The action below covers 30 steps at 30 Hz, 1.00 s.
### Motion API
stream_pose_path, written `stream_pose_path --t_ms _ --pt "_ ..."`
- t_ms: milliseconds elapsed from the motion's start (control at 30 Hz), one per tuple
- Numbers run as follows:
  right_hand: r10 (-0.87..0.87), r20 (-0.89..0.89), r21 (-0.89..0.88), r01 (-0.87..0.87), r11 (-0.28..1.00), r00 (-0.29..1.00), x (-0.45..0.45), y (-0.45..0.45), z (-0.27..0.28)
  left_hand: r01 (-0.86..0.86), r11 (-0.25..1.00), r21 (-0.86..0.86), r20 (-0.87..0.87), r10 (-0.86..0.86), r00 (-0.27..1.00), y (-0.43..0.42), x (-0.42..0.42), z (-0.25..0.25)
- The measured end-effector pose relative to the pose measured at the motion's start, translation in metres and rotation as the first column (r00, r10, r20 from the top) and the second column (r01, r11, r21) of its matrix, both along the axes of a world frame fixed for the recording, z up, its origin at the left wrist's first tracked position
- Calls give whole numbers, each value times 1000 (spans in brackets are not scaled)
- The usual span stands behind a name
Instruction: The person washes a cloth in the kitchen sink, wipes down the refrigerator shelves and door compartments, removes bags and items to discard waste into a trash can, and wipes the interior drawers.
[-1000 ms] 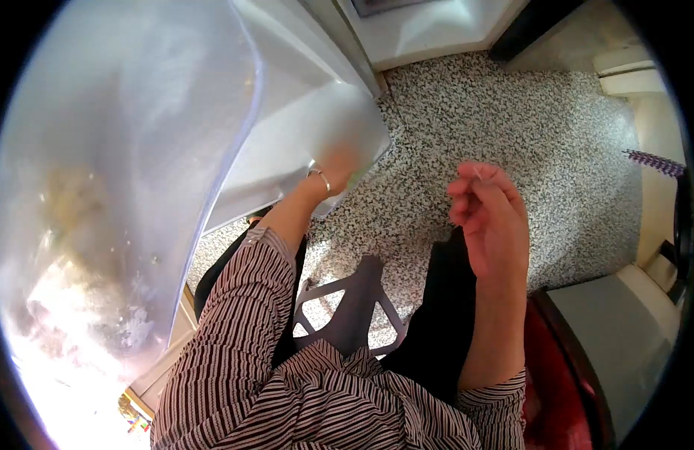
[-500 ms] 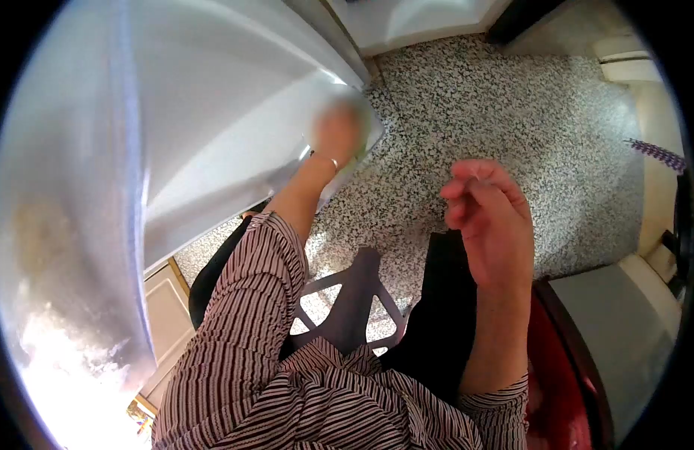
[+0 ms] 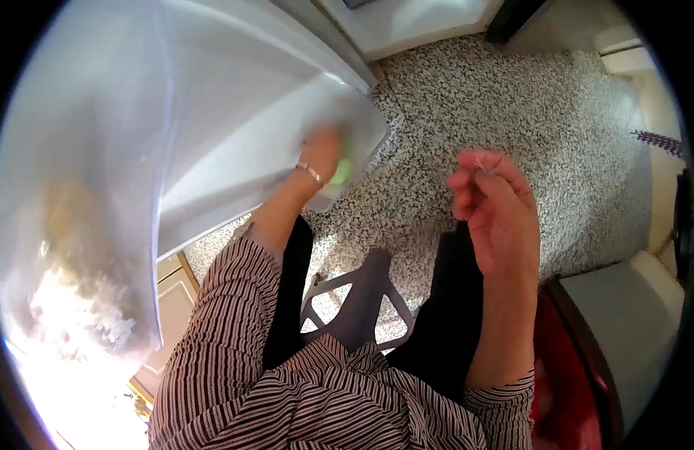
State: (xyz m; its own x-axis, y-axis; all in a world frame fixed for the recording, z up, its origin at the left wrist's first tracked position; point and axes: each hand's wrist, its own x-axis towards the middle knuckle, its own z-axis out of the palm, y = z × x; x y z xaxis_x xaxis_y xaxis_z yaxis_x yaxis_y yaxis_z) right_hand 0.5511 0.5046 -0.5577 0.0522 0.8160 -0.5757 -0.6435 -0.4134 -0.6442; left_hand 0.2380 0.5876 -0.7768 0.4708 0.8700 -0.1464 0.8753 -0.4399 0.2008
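Observation:
My left hand (image 3: 324, 148), wearing a bracelet on its wrist, is against a glossy whitish panel (image 3: 234, 120), near its lower right corner. A light green cloth (image 3: 341, 172) shows under and beside the palm, and the hand presses it to the panel; the fingers are blurred by motion. My right hand (image 3: 500, 206) is raised over the speckled floor, away from the panel. Its fingers are curled with the thumb against them. A tiny pale glint shows at the fingertips, too small to name.
A grey stool seat (image 3: 354, 300) with cut-outs shows between my black-clad legs. Speckled flooring (image 3: 437, 105) spreads ahead. At the right stand a red piece with a dark rim (image 3: 587, 345) and a grey-topped box (image 3: 624, 315). A purple bristly object (image 3: 659, 142) sticks out at the far right.
My left hand and the green cloth have shifted slightly left on the panel, the cloth also lower. My right hand stays curled, nearly in place. The view has shifted a little.

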Motion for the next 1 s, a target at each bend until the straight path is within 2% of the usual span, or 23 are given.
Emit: stream_pose_path --t_ms 67,100,133,167,200,267,300,367,400,467,500,567,600,700,767,800,867,900,967,1000 --pt "-2 11 -17 2 1000 1000 1 1 1 -53 997 -63 -27 51 998 37 43 9" --pt "-5 7 -28 6 1000 1000 1 2 1 -51 996 -71 -20 50 999 42 51 -11" --pt "-8 2 -40 8 999 1000 1 3 1 -19 987 161 92 4 996 40 52 -41" --pt "-6 5 -49 6 999 1000 1 3 2 -14 922 386 186 -64 980 36 53 -58" --pt "4 12 -55 -3 998 1000 0 4 2 -16 925 379 187 -60 980 33 56 -57" --pt "16 17 -55 -15 998 1000 -2 5 2 -23 962 273 99 -4 995 32 59 -49" --pt "23 22 -52 -22 998 999 -2 5 3 -24 961 276 98 -3 995 33 61 -36" --pt "28 24 -46 -27 999 999 -2 3 3 32 996 -82 -34 -35 999 26 64 -5" --pt "33 24 -28 -33 999 999 -2 3 2 32 997 -77 -38 -35 999 13 54 -2" --pt "34 22 1 -34 999 999 -5 5 0 200 976 -86 140 -187 972 -11 23 -5" --pt "34 19 6 -34 999 999 -6 5 -1 203 976 -81 137 -191 972 -18 7 -3" --pt "30 18 15 -30 999 999 -6 5 0 274 881 -387 42 -280 959 -24 -18 2" --pt "30 20 -3 -30 1000 999 -7 5 0 275 880 -387 41 -282 959 -23 -22 3" --pt "26 28 -17 -26 1000 999 -7 5 0 198 856 -478 38 -205 978 -12 -20 -4" --pt "20 36 -16 -20 1000 999 -7 4 -2 -46 988 -150 21 50 999 5 0 -18" --pt "23 27 -20 -23 1000 999 -7 5 -3 -46 987 -155 26 50 998 16 11 -34" --pt "30 28 -36 -29 999 999 -7 7 -4 -327 943 -57 148 332 932 30 36 -66" --pt "40 28 -34 -39 999 999 -8 8 -4 -329 942 -67 151 335 930 30 49 -67" --pt "50 24 -46 -49 998 998 -10 9 -3 -340 935 -101 -63 335 940 32 67 -56" --pt "50 38 -54 -47 997 998 -11 10 -1 -339 934 -108 -69 334 940 32 65 -57"
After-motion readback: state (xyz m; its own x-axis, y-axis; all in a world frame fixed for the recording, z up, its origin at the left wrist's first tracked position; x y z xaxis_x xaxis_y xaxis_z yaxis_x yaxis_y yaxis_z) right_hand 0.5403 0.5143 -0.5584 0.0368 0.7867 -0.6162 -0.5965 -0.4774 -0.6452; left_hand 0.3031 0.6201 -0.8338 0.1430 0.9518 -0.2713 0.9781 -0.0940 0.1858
